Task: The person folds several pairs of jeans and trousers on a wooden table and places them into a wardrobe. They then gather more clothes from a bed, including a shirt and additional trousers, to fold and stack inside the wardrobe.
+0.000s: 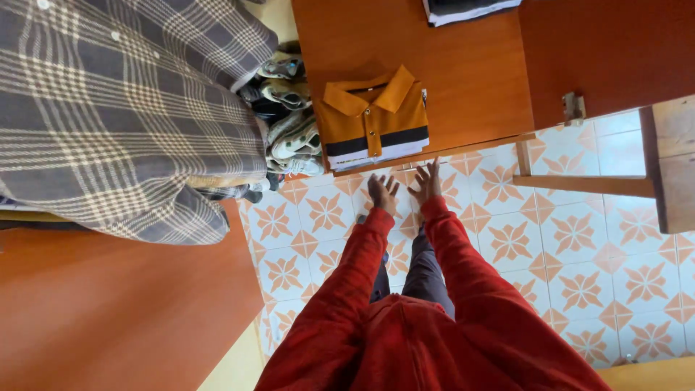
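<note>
- Both hands are stretched toward the table (470, 80) edge at the middle of the frame, red sleeves (463, 261) running down to the lower centre.
- The left hand (381, 192) is spread flat with fingers apart, holding nothing, just below the table edge.
- The right hand (427, 181) is likewise wide, fingers fanned, empty, its fingertips nearest the shirt.
- The folded polo shirt (373, 116), mustard with a dark and a white band, lies on the table just above the hands, collar toward the top of the frame, apart from both hands.
- A heap of patterned clothes (289, 116) sits just left of the shirt.
- A grey checked cloth (123, 108) fills the upper left.
- Another folded stack (470, 9) lies at the top edge.
- Patterned orange floor tiles (579, 239) fill the lower right.
</note>
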